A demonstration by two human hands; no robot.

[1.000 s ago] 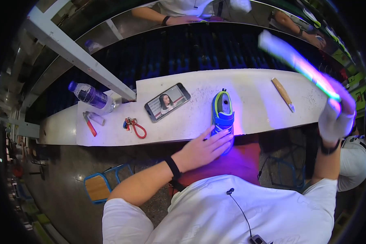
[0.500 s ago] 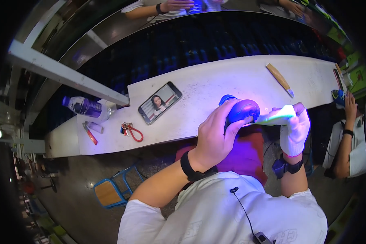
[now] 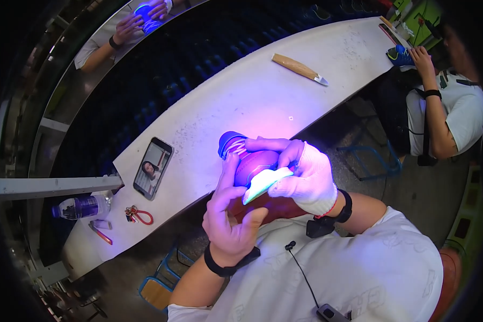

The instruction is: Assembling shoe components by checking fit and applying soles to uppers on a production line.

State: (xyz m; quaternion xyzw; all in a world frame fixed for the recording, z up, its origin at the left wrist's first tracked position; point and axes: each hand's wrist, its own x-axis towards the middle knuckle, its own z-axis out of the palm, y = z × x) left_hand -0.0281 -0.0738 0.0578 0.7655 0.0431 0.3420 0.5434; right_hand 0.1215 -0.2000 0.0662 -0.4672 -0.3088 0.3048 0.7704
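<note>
A dark shoe (image 3: 256, 162) with pale laces, lit purple, is between my hands over the table's near edge, its rounded toe towards me. My bare left hand (image 3: 232, 220) supports its left side, fingers along the shoe and thumb spread away. My right hand (image 3: 311, 177), in a white glove with some fingertips bare, reaches over the shoe's right side. It pinches a pale, glowing cloth-like piece (image 3: 265, 184) against the toe area; its exact kind is washed out by the light.
On the white table (image 3: 209, 115) lie a wooden-handled knife (image 3: 298, 67), a phone (image 3: 153, 167), keys with a red loop (image 3: 139, 214), a red cutter (image 3: 101, 233) and a bottle (image 3: 83, 206). At right, a co-worker (image 3: 440, 112) handles a blue shoe (image 3: 400, 56). Blue-framed stools (image 3: 158, 290) stand below.
My view has turned, so the table slants more. The shoe now shows its laces and toe. My right hand has brought the pale piece onto the shoe, and my left grip has loosened.
</note>
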